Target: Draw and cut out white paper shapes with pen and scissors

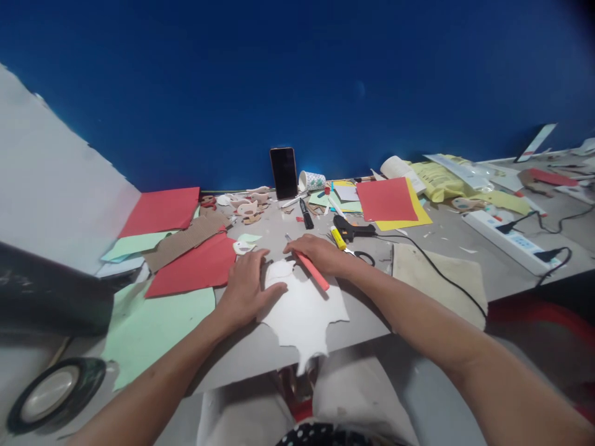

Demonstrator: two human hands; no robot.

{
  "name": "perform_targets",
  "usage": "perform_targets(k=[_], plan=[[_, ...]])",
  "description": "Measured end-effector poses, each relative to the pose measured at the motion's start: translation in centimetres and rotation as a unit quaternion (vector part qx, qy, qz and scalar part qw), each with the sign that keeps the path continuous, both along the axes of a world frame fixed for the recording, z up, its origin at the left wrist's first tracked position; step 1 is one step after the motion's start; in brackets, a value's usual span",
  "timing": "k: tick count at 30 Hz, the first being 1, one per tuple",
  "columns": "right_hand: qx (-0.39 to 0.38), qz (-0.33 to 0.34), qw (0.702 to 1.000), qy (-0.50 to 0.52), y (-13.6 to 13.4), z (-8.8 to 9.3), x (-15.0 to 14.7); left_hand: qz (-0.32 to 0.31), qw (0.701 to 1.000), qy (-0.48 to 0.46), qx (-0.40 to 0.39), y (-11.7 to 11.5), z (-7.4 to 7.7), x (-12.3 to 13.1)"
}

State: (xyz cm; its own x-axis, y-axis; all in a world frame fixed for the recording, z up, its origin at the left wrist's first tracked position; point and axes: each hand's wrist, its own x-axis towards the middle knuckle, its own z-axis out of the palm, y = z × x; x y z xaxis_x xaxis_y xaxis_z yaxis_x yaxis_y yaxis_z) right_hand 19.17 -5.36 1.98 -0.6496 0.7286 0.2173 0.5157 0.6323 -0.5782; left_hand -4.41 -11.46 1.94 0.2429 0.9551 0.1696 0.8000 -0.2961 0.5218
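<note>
A white sheet (302, 316) with a jagged, cut-out edge lies in front of me, its lower tip reaching past the table's edge. My left hand (248, 288) rests on its left side, thumb spread from the fingers, holding nothing. In my right hand (316, 254) is a red-handled craft knife (312, 272), its thin tip pointing away from me near the top of the sheet. A line outlines a small rounded piece (279, 271) at the sheet's upper end. Just beyond my left fingers lies a small white bird-shaped cut-out (243, 248).
Behind my right hand are a black glue gun (353, 228), scissors (365, 256) and a black marker (306, 214). A phone (283, 172) leans on the blue wall. Red sheets (195, 263) and cardboard (188, 238) lie left; a power strip (514, 241) sits right.
</note>
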Motion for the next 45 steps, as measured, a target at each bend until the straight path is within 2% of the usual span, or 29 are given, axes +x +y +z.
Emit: perform_targets(k=[3,5,7,10,12,15,19,23,26,28,33,35,37,41,45], plan=[[0.034,-0.035,0.998,0.043,-0.1,0.6,0.1,0.079,0.979,-0.183,-0.045,0.6,0.7,-0.7],[0.049,-0.055,0.994,0.086,-0.3,1.0,0.2,0.116,0.938,-0.306,-0.11,1.0,1.3,-1.1],[0.041,-0.062,0.989,0.127,-0.6,1.5,0.2,0.128,0.892,-0.389,-0.191,1.2,1.9,-1.2],[-0.051,-0.07,0.979,0.184,-1.1,1.8,0.2,0.117,0.843,-0.44,-0.286,1.2,2.5,-1.0],[-0.13,-0.068,0.967,0.209,-1.2,1.9,0.2,0.102,0.83,-0.454,-0.309,1.0,2.6,-0.8],[-0.214,-0.07,0.944,0.241,-1.1,1.7,0.2,0.081,0.833,-0.447,-0.316,0.6,2.7,-0.7],[-0.308,-0.06,0.911,0.267,-1.2,1.5,-0.2,0.062,0.852,-0.42,-0.307,0.3,2.9,-0.5],[-0.327,-0.064,0.911,0.241,-1.6,1.6,-0.4,0.049,0.866,-0.395,-0.301,0.1,3.0,-0.3],[-0.351,-0.058,0.896,0.267,-1.7,1.5,-0.6,0.046,0.868,-0.389,-0.304,0.0,3.0,-0.3],[-0.389,-0.052,0.87,0.298,-1.9,1.3,-0.9,0.044,0.864,-0.396,-0.307,0.0,3.0,-0.4],[-0.482,-0.067,0.784,0.385,-2.0,0.4,-2.0,0.035,0.846,-0.424,-0.32,0.0,3.0,-0.6],[-0.493,-0.067,0.769,0.4,-1.7,0.3,-2.1,0.037,0.843,-0.431,-0.321,0.1,3.0,-0.7],[-0.476,-0.078,0.776,0.406,-1.5,0.3,-2.0,0.041,0.841,-0.434,-0.321,0.1,2.9,-0.9],[-0.405,-0.091,0.832,0.369,-1.4,0.9,-1.4,0.051,0.847,-0.433,-0.304,0.3,2.7,-1.0],[-0.429,-0.042,0.844,0.319,-1.9,1.3,-0.8,0.055,0.854,-0.425,-0.294,0.2,3.1,-0.8]])
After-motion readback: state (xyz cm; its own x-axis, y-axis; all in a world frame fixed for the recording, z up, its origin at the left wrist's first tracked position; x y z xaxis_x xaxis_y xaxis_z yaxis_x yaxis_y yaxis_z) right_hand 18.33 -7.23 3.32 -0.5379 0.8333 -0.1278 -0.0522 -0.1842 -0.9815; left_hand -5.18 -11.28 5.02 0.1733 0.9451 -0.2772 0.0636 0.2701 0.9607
